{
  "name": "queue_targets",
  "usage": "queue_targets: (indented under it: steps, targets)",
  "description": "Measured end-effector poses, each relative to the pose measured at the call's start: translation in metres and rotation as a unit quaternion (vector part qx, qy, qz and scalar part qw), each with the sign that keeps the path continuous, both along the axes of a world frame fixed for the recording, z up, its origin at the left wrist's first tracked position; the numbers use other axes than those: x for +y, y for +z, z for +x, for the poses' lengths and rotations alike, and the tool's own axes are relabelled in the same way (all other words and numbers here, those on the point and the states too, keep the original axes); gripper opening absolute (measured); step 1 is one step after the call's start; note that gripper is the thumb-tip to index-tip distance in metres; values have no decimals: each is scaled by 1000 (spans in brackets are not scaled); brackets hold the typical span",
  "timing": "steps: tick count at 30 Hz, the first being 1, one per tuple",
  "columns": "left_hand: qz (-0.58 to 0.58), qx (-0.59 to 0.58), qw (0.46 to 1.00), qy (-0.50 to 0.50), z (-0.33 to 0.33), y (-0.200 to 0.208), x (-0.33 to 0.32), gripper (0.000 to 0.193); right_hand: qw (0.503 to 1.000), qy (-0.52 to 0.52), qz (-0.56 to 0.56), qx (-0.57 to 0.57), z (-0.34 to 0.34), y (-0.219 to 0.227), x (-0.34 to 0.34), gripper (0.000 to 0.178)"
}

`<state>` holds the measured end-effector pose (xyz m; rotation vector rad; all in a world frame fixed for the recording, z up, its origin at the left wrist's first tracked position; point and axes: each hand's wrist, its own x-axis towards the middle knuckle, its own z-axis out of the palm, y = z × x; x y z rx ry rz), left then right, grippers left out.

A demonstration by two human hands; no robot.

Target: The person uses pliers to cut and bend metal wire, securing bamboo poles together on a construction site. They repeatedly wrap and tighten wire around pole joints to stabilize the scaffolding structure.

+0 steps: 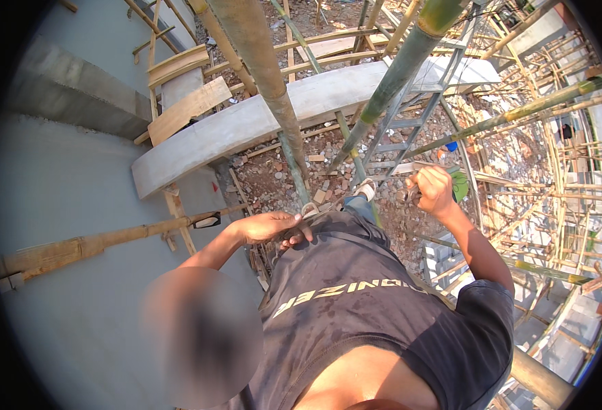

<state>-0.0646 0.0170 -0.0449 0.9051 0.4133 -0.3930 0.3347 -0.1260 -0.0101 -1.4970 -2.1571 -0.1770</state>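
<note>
My left hand [273,228] is at my waist, against the lower edge of my dark shirt [349,273]. Its thumb lies on top and the other fingers curl in by the cloth; whatever is between them is hidden. Raised out to the right, my right hand [432,190] is closed in a fist. Something small and dark shows beside its fingers, too unclear to name. Just behind that fist is a green object [459,184], partly covered. Below my body, a light shoe [366,188] shows on my foot.
Upright bamboo poles [396,82] stand close in front. A curved concrete beam [246,123] crosses beyond them, with a metal ladder [410,116] against it. A horizontal bamboo pole [89,249] runs by the grey wall [68,184]. Rubble ground [273,181] lies below; bamboo scaffolding [554,184] fills the right.
</note>
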Motion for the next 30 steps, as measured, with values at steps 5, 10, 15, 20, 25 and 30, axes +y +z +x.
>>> queue_targets:
  steps: [5,10,15,20,25,30]
  targets:
    - [759,57,630,156,3,17,15,43,929,-240,-258,114,-28,-17,-23,27]
    - [838,-35,514,179,5,11,8,50,839,-318,-387,210,-15,-59,-37,28]
    - [894,-99,427,87,1,-15,-23,56,661,-321,-537,414,1,-64,-49,23]
    - [941,-93,324,8,-4,-18,-21,58,428,-297,-660,541,-7,-42,-63,15]
    - [913,-122,384,-57,-26,-17,-6,41,336,-204,-740,546,-3,-39,-76,9]
    - [851,-64,509,-111,-38,-10,-15,24,653,-55,-682,326,-1,-24,-63,15]
